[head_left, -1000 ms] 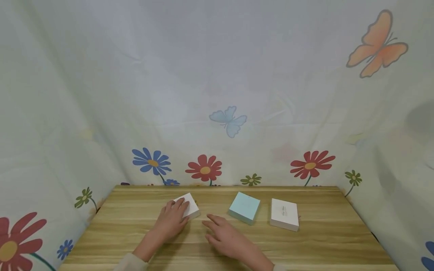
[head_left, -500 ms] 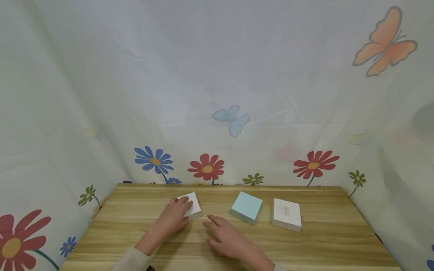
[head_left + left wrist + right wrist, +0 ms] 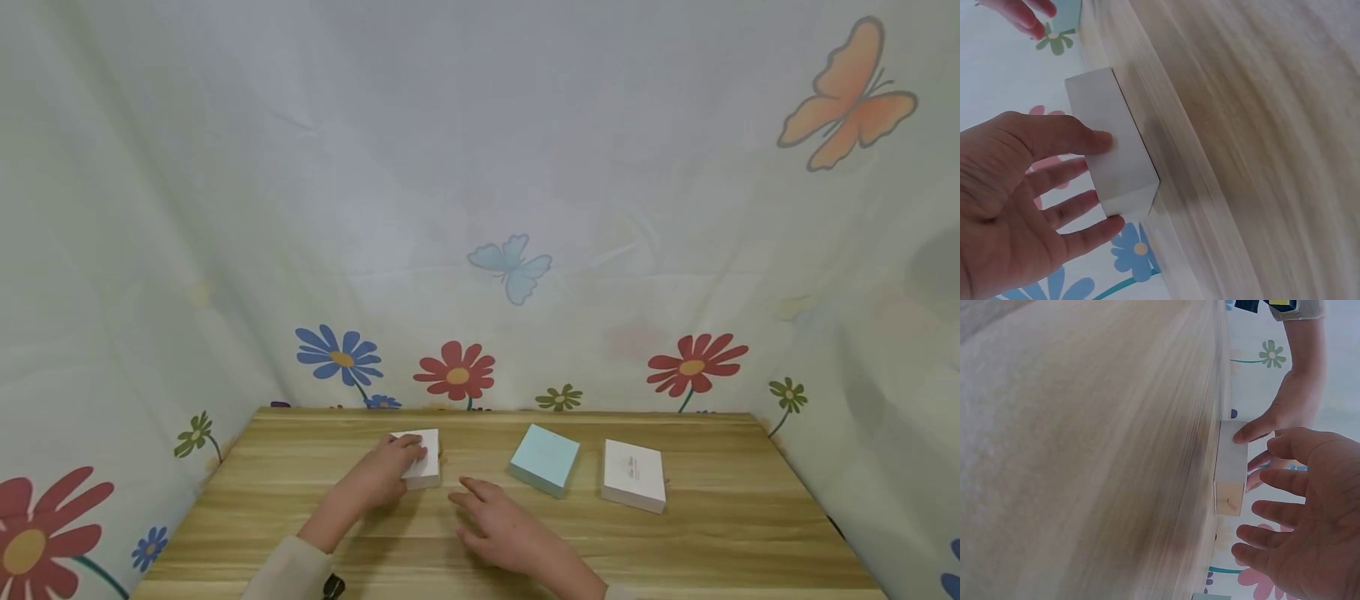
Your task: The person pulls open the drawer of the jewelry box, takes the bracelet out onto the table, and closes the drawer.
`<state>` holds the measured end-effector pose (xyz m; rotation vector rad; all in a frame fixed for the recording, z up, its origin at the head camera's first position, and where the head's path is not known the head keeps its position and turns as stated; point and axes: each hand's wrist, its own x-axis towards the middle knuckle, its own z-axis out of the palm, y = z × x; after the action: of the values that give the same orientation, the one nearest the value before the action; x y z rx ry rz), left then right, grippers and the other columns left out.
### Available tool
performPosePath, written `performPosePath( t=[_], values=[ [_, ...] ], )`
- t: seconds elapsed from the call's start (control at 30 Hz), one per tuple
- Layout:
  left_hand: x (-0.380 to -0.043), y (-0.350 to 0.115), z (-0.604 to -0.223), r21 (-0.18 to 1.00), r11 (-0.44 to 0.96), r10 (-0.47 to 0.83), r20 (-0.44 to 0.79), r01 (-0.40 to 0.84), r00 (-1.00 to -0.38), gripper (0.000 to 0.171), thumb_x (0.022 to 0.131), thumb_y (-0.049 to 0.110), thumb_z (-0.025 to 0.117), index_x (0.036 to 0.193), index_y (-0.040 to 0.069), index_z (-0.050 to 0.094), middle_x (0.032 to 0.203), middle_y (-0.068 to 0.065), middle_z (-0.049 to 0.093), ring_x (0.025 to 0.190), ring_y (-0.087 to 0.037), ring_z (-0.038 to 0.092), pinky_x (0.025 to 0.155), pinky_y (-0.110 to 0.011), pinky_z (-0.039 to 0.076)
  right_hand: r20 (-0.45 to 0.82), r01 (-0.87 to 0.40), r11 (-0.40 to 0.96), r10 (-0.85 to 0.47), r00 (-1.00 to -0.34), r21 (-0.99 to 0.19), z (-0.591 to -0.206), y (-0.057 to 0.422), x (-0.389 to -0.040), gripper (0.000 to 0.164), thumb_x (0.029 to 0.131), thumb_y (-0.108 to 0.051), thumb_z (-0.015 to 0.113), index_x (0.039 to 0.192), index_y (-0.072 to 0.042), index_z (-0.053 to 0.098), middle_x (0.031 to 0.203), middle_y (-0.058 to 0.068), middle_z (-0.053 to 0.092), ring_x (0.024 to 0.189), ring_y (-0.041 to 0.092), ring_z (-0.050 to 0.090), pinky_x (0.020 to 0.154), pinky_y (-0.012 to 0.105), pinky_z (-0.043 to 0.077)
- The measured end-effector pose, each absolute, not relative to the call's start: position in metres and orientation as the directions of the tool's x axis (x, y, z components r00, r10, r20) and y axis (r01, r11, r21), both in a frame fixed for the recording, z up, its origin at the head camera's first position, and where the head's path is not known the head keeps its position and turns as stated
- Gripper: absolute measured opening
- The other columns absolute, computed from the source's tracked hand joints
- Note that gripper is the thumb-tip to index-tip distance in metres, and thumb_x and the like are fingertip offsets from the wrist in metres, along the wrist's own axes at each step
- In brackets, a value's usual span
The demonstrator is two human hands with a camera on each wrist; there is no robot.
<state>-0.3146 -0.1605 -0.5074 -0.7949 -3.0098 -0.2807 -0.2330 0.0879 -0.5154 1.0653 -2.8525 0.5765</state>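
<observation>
A small white box (image 3: pixel 429 471) lies flat on the wooden table, left of the middle. My left hand (image 3: pixel 382 472) grips it: the thumb presses its near side and the fingers reach over its top, as the left wrist view shows on the box (image 3: pixel 1110 137). Part of the lid is hidden under those fingers. My right hand (image 3: pixel 502 525) hovers to the right and nearer me, fingers spread and loosely bent, holding nothing. In the right wrist view this right hand (image 3: pixel 1310 512) is apart from the white box (image 3: pixel 1232 456).
A pale turquoise box (image 3: pixel 546 458) lies turned at an angle right of the middle. Beyond it is another white box (image 3: pixel 633 473) with small print on its lid. The table (image 3: pixel 712 550) ends at a light curtain (image 3: pixel 585 167) with flowers and butterflies.
My left hand has turned the white box clockwise on the table, so its sides now line up more squarely with the table edge. The right hand has stayed nearly still.
</observation>
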Motion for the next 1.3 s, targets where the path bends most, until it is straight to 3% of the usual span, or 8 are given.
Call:
performPosePath(
  t=[0.27,0.47,0.9,1.3],
  values=[
    [-0.313,-0.151,-0.513,0.122,0.893,0.42,0.12,0.433,-0.9,0.033,0.088,0.025,0.069,0.116,0.008,0.069,0.135,-0.012,0.061,0.117,-0.038,0.056,0.086,-0.059,0.053,0.164,-0.647,0.696,-0.632,-0.758,-0.31,-0.515,0.086,-0.234,0.048,0.1,-0.028,0.063,0.145,-0.012,0.056,0.153,0.015,0.046,0.139,0.028,0.047,0.111,0.041,0.042],
    [-0.313,-0.141,-0.515,0.106,0.935,0.324,0.13,0.338,-0.937,0.048,0.093,0.049,0.066,0.12,0.01,0.069,0.132,-0.008,0.063,0.118,-0.036,0.055,0.089,-0.062,0.051,0.172,-0.65,0.699,-0.631,-0.757,-0.297,-0.515,0.086,-0.237,0.048,0.099,-0.027,0.065,0.144,-0.011,0.056,0.153,0.016,0.047,0.138,0.028,0.047,0.112,0.041,0.042],
    [-0.309,-0.13,-0.513,0.093,0.95,0.284,0.134,0.297,-0.95,0.055,0.089,0.051,0.07,0.127,0.011,0.067,0.132,-0.009,0.062,0.12,-0.038,0.055,0.09,-0.065,0.048,0.145,-0.652,0.69,-0.644,-0.751,-0.314,-0.513,0.083,-0.236,0.047,0.1,-0.026,0.063,0.144,-0.01,0.056,0.154,0.016,0.046,0.14,0.028,0.045,0.112,0.041,0.041],
    [-0.306,-0.131,-0.511,0.107,0.947,0.29,0.125,0.303,-0.949,0.05,0.085,0.043,0.072,0.124,0.011,0.068,0.135,-0.01,0.062,0.121,-0.037,0.055,0.09,-0.065,0.048,0.132,-0.65,0.691,-0.647,-0.751,-0.316,-0.511,0.081,-0.234,0.046,0.1,-0.026,0.063,0.144,-0.012,0.056,0.154,0.016,0.046,0.14,0.027,0.046,0.111,0.04,0.042]
  ],
)
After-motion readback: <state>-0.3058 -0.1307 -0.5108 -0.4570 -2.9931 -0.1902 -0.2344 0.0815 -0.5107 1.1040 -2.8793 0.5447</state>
